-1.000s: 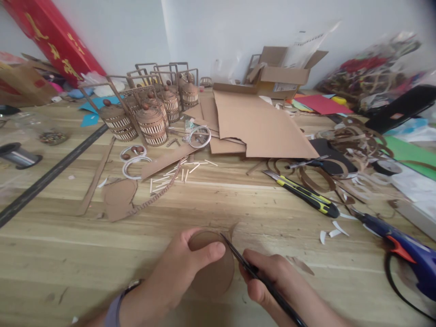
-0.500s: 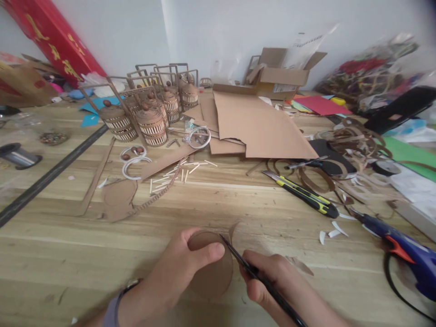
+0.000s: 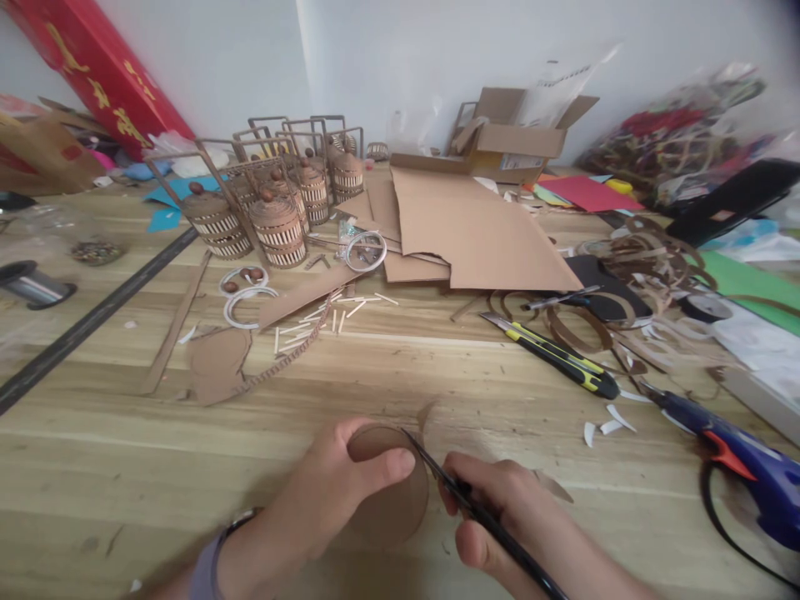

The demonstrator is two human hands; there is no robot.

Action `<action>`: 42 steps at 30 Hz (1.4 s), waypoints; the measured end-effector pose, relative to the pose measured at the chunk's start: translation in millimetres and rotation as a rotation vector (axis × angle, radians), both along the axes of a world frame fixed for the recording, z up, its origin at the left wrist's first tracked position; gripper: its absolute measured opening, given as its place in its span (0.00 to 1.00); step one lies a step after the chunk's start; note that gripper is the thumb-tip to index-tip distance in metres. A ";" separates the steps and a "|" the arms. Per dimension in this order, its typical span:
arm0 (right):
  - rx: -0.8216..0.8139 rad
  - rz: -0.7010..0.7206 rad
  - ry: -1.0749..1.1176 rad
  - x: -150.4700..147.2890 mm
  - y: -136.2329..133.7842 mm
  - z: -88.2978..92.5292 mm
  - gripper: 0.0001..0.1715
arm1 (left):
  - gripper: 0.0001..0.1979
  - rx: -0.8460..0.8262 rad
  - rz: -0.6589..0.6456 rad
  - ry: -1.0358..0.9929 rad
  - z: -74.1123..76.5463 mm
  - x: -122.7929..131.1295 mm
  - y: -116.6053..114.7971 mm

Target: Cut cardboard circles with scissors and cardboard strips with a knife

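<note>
My left hand (image 3: 331, 492) pinches a round brown cardboard disc (image 3: 393, 500) near the table's front edge, thumb lying across its top. My right hand (image 3: 506, 517) is closed round the handles of black scissors (image 3: 437, 471), whose blades meet the disc's right edge. A thin curl of trimmed cardboard (image 3: 426, 414) sticks up just beyond the blade tips. A watch or band shows on my left wrist.
Behind lie a yellow-and-black utility knife (image 3: 556, 354), a blue glue gun (image 3: 737, 454) with its cord, flat cardboard sheets (image 3: 481, 233), several small slatted cardboard lanterns (image 3: 275, 221), an open box (image 3: 512, 137), cardboard strips at right and a long black ruler (image 3: 93, 321) at left.
The scissors and my right hand have edged slightly along the disc's rim. My left hand keeps its hold on the disc. Nothing else on the table has moved.
</note>
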State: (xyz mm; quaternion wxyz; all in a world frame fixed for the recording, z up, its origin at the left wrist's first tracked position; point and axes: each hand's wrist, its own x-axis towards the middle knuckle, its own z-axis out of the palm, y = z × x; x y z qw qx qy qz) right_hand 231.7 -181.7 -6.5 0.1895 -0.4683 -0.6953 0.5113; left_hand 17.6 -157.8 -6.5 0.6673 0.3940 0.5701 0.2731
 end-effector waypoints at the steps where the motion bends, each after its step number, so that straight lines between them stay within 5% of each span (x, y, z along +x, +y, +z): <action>1: 0.003 -0.001 0.000 -0.1 0.0 -0.2 0.45 | 0.22 0.003 -0.010 -0.008 0.0 0.0 0.0; 20: 0.005 0.009 -0.020 1.4 1.1 0.0 0.44 | 0.18 -0.002 -0.031 -0.016 4.8 -0.6 1.0; 42: 0.049 0.029 -0.009 2.6 2.7 -3.7 0.43 | 0.26 -0.022 -0.061 0.120 7.0 -5.7 1.7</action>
